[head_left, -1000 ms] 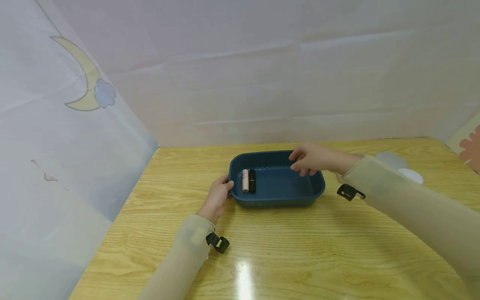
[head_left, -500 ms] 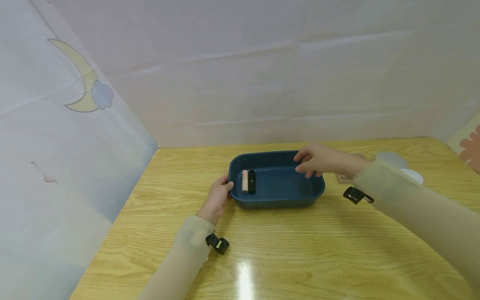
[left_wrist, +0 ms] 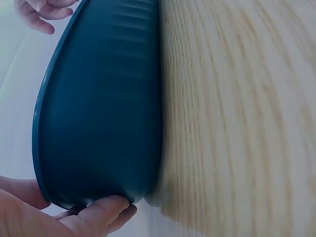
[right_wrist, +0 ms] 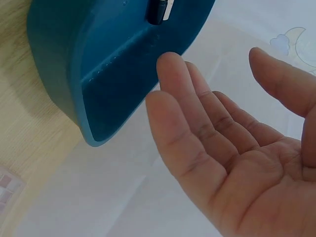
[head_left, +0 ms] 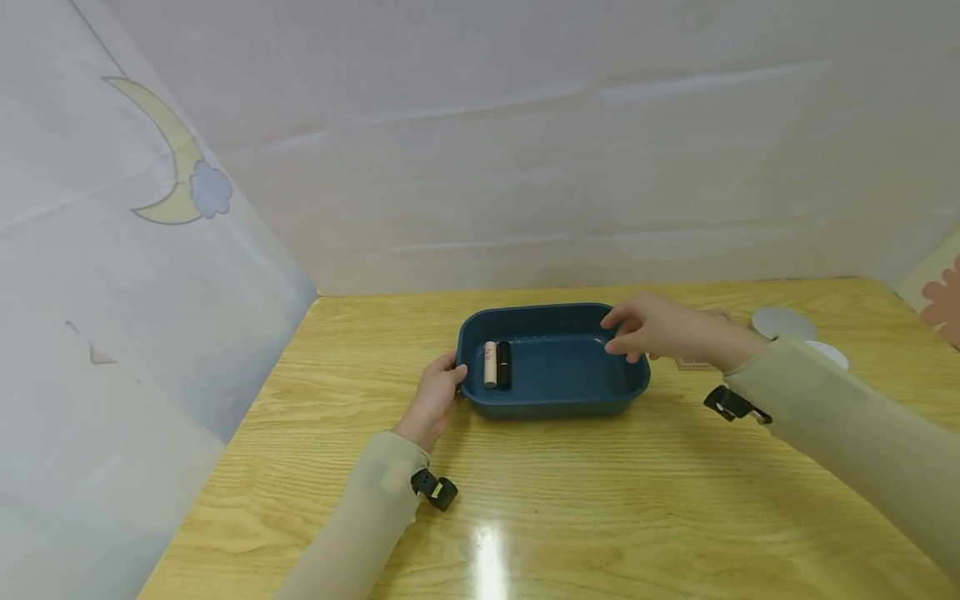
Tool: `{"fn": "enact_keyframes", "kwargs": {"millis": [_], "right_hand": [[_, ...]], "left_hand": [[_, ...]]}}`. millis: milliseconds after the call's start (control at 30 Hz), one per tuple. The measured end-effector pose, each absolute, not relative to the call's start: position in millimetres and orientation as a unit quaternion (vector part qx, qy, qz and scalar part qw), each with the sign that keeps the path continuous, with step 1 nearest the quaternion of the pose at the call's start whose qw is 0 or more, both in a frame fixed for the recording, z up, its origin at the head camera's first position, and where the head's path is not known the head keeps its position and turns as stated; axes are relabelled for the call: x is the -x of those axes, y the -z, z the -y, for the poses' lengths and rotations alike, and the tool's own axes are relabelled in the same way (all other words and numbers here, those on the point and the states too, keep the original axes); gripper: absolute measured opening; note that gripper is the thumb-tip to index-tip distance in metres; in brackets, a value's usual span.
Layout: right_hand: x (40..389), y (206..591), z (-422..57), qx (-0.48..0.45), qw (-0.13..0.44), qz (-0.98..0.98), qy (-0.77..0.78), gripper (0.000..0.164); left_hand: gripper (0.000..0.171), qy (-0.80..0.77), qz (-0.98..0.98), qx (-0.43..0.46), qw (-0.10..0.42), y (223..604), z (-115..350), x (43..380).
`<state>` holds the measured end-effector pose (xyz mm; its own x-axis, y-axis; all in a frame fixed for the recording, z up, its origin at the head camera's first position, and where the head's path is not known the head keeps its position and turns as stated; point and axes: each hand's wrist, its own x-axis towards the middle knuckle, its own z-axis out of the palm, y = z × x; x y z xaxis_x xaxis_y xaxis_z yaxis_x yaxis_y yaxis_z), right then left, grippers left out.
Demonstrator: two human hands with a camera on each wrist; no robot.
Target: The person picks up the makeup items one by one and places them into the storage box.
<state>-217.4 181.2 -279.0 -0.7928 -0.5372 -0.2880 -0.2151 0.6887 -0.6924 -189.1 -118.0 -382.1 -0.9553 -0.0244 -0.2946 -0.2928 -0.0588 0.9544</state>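
A dark blue rectangular basin (head_left: 562, 367) stands on the wooden table. Its left end is gripped by my left hand (head_left: 433, 400), thumb over the rim and fingers outside, as the left wrist view also shows. Inside, at the left, a pale pink lipstick-like tube (head_left: 491, 365) lies beside a black lipstick-like tube (head_left: 505, 365). Over the basin's right end hovers my right hand (head_left: 651, 327), its fingers loosely bent. In the right wrist view its palm holds nothing, and the fingers (right_wrist: 182, 94) are apart from the thumb.
Right of the basin, partly behind my right arm, lies a small square patterned item (head_left: 693, 363). Farther right are a grey disc (head_left: 783, 323) and a white disc (head_left: 828, 353). A pale cloth backdrop (head_left: 525, 167) rises along the table's back edge.
My right hand has moved a little to the right and slightly down, from over the basin's interior toward its right end. The left hand, basin and tubes stay in place.
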Motion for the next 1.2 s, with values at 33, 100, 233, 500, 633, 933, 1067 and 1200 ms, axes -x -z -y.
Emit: {"fn": "enact_keyframes", "kwargs": {"millis": [33,100,233,500,633,933,1067,1200], "right_hand": [[217,279,-182,0.213,0.241,-0.886,0.332,0.049],[215,279,-184,0.212,0.240,-0.888,0.331,0.049],[212,281,-187,0.217,0.229,-0.891,0.328,0.047],[209,285,-188,0.224,0.218,-0.894,0.320,0.047],[206,288,-191,0.228,0.216,-0.897,0.313,0.049],[199,291,-202,0.234,0.204,-0.900,0.307,0.049],[196,292,-205,0.237,0.195,-0.902,0.303,0.049],[194,293,-207,0.239,0.190,-0.900,0.311,0.050]], "left_hand": [[0.044,-0.718,-0.680,0.116,0.093,382,118,189],[0.045,-0.719,-0.679,0.114,0.092,383,118,189],[0.045,-0.718,-0.681,0.111,0.092,383,118,189],[0.045,-0.713,-0.686,0.114,0.089,384,120,189],[0.045,-0.714,-0.685,0.113,0.090,384,120,188],[0.045,-0.721,-0.679,0.110,0.090,385,115,187],[0.045,-0.720,-0.680,0.106,0.093,385,114,188],[0.045,-0.721,-0.678,0.106,0.095,385,114,187]]}}
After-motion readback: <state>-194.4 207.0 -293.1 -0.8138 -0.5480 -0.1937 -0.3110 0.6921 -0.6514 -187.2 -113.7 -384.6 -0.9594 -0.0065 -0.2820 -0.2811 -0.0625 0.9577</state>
